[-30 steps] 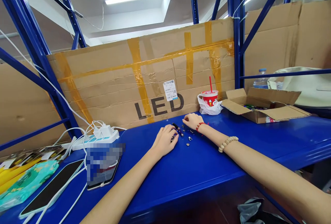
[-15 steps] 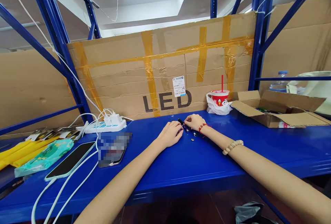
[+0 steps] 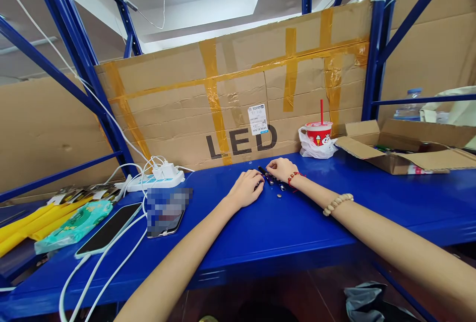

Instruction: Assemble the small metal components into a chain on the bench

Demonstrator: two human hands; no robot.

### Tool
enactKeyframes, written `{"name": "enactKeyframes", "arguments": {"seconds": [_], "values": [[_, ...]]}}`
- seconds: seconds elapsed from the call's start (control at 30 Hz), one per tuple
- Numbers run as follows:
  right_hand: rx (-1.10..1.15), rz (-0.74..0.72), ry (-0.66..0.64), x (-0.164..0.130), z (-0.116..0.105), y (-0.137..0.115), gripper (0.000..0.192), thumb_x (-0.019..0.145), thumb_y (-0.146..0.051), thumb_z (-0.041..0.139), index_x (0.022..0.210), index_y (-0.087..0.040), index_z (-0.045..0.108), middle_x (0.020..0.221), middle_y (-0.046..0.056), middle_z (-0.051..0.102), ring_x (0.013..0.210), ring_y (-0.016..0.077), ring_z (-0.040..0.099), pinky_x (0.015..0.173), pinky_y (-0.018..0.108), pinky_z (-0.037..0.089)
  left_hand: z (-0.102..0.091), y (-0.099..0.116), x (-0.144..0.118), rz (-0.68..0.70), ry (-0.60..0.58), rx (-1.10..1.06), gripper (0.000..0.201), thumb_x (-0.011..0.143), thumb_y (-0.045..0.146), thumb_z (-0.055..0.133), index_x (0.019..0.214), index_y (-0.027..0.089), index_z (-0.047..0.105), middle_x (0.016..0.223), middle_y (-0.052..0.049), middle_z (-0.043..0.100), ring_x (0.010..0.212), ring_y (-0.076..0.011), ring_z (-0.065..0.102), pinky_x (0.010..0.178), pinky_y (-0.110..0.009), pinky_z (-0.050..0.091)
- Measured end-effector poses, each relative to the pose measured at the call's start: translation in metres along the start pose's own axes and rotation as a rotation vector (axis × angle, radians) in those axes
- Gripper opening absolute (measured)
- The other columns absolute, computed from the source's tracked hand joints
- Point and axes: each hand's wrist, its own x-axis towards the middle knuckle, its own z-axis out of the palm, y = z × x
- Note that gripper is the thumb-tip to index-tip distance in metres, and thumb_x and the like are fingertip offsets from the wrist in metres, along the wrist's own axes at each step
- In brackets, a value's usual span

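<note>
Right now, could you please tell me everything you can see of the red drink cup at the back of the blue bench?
The red drink cup stands upright with a red straw rising from its lid. A cartoon print shows on its side. It sits in a crumpled white plastic bag, against the taped cardboard panel, beside an open cardboard box. Neither hand touches it.

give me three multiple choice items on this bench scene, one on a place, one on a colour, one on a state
1. Where is the red cup?
A. right of the hands
B. beside the phones
C. inside the box

2. What colour is the shelf top?
A. grey
B. blue
C. green

3. How is the cardboard box?
A. taped shut
B. crushed flat
C. open, flaps out

Answers: A, it stands by the cardboard wall, right of the right hand; B, the surface is blue; C, its flaps spread outward.
</note>
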Motion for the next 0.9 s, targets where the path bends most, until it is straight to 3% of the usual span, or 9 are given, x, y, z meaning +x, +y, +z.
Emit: {"name": "enactKeyframes", "arguments": {"seconds": [0.9], "values": [[-0.046, -0.077, 0.003, 0.0038, -0.0039, 0.0000, 0.026, 0.070, -0.039, 0.047, 0.081, -0.027, 0.067, 0.078, 0.000, 0.067, 0.076, 0.0163, 0.059, 0.057, 0.022, 0.038, -0.0009, 0.0017, 0.0000, -0.033, -0.018, -0.019, 0.019, 0.084, 0.023, 0.034, 0.090, 0.021, 0.052, 0.100, -0.003, 0.053, 0.095, -0.0162, 0.046, 0.082, -0.032, 0.036]]}}
